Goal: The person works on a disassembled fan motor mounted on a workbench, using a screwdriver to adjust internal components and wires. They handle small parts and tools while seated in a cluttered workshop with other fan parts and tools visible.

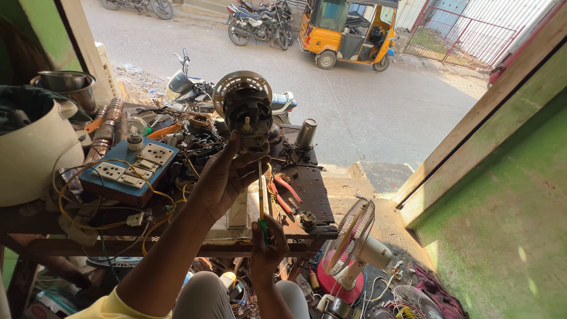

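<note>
Hands raised over a cluttered desk, both occupied. Left hand is clamped on the underside of a fan motor, holding it up above the desk with its round grille plate facing away and the shaft stub toward the camera. Right hand is closed around the green handle of a screwdriver, held upright with the blade running up to the base of the motor; whether the tip touches it cannot be told. On the desk, just right of the screwdriver, lie red-handled pliers. Left of the arm sits a blue switchboard with white sockets and yellow wires. A table fan stands on the floor below the desk's right end.
</note>
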